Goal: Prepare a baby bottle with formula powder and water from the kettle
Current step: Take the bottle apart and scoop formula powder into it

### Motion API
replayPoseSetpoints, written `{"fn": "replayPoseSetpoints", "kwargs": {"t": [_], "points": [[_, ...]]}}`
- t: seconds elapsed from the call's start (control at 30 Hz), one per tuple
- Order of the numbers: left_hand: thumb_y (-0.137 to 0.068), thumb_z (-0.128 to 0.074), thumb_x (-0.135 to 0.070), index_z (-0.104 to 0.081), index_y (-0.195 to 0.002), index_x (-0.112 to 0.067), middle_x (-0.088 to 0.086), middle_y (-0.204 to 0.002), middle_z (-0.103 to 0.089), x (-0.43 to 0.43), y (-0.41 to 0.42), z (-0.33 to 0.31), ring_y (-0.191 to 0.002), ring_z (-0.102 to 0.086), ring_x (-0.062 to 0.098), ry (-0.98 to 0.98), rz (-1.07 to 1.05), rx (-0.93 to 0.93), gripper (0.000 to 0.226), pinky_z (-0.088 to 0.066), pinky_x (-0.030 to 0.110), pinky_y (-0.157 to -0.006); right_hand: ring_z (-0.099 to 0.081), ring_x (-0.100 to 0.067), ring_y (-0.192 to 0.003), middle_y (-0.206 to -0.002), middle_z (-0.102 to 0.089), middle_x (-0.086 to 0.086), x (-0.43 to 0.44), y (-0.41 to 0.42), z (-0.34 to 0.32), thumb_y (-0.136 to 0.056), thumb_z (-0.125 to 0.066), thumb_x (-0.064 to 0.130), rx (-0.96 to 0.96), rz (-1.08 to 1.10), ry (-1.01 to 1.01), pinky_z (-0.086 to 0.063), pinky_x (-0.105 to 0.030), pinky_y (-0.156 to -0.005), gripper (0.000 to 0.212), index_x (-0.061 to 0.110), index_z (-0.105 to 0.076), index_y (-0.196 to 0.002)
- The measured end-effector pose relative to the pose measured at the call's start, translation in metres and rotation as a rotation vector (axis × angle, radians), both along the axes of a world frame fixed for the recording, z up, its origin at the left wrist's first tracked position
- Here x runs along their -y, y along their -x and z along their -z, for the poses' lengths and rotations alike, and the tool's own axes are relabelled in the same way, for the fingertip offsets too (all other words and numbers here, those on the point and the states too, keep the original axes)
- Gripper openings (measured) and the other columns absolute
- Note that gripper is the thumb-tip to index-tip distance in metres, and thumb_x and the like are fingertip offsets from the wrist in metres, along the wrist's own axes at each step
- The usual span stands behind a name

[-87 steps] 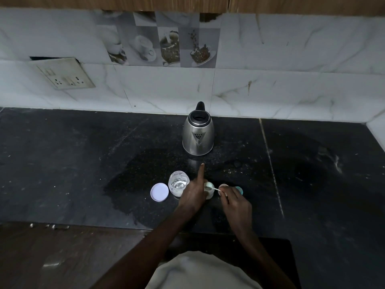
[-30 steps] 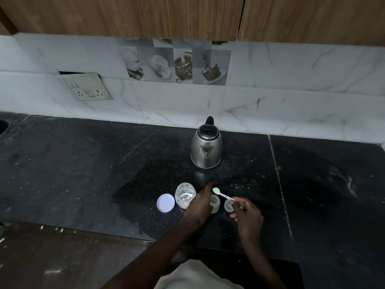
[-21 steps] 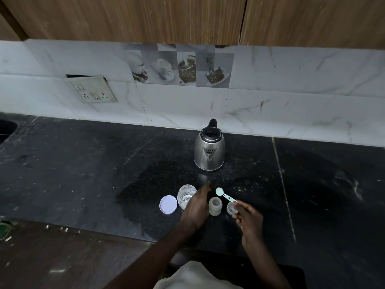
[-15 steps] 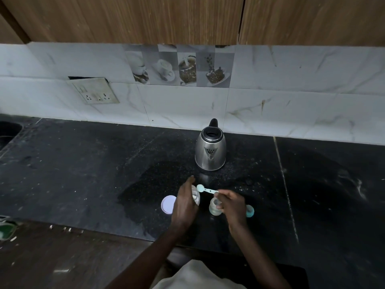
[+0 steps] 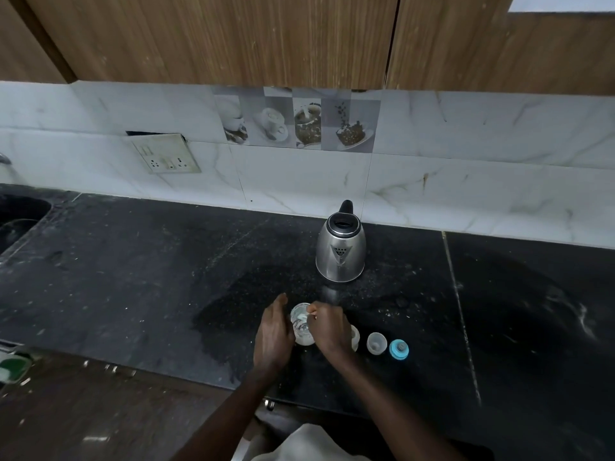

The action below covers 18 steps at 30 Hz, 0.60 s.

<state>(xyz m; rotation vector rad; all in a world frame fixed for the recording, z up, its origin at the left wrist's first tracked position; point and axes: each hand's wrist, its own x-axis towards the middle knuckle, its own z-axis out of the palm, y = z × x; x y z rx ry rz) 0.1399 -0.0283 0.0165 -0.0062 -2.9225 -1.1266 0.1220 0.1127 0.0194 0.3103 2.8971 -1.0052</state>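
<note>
— Right, counts first?
— One kettle (image 5: 340, 251), steel, upright at the back of the black counter (image 5: 133, 277). One clear bottle (image 5: 301, 332), open-mouthed, standing near the front edge between the two hands. One small pot (image 5: 355, 337), half hidden behind the right hand (image 5: 329, 331). One clear cap (image 5: 376, 343) and one blue ring (image 5: 398, 350) (these two sit just beside each other, in a row to the right of the pot). One scoop (image 5: 303, 317), white.
— Edges and room?
— A sink (image 5: 20, 214) cuts into the counter at far left. The tiled wall (image 5: 466, 194) closes the back, just behind the kettle. Open counter runs wide to the left and to the right of the group, with a lesser stretch between bottle and kettle.
— Grips?
— The right hand has its fingertips pinched together on the scoop's handle, with the bowl over the bottle's mouth. The left hand (image 5: 273, 334) lies against the bottle's left wall, fingers reaching past it. Whether they curl round it cannot be told.
</note>
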Motion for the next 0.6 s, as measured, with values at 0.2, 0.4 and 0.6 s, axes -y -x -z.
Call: {"fn": "replayPoseSetpoints", "kwargs": {"t": [0.2, 0.4, 0.6], "points": [[-0.105, -0.06, -0.021, -0.051, -0.148, -0.008, 0.013, -0.141, -0.06, -0.009, 0.006, 0.001, -0.134, -0.053, 0.027, 0.023, -0.054, -0.087, 0.046, -0.055, 0.041, -0.099, -0.072, -0.006, -0.09, -0.099, -0.077, 0.011, -0.021, -0.019, 0.007, -0.088, -0.064, 0.008, -0.173, 0.045, 0.178, -0.059, -0.031, -0.077, 0.025, 0.024, -0.078, -0.101], [-0.105, -0.062, -0.023, -0.055, -0.144, -0.004, 0.014, -0.139, -0.063, -0.03, 0.026, -0.002, -0.131, -0.056, 0.029, 0.033, -0.002, -0.168, 0.044, -0.053, 0.04, -0.101, -0.071, 0.002, -0.095, -0.103, -0.078, 0.014, -0.063, -0.041, 0.014, -0.093, -0.064, -0.001, -0.228, 0.269, 0.295, -0.06, -0.029, -0.087, 0.029, 0.019, -0.079, -0.107], [-0.105, -0.06, -0.037, -0.043, -0.152, -0.006, 0.021, -0.154, -0.048, -0.065, 0.074, -0.024, -0.141, -0.048, 0.037, 0.017, 0.08, -0.038, 0.058, -0.049, 0.046, -0.106, -0.075, -0.014, -0.076, -0.102, -0.077, 0.017, -0.102, -0.042, -0.002, -0.093, -0.061, -0.005, -0.341, 0.382, 0.361, -0.063, -0.039, -0.073, 0.033, 0.019, -0.078, -0.107]]}}
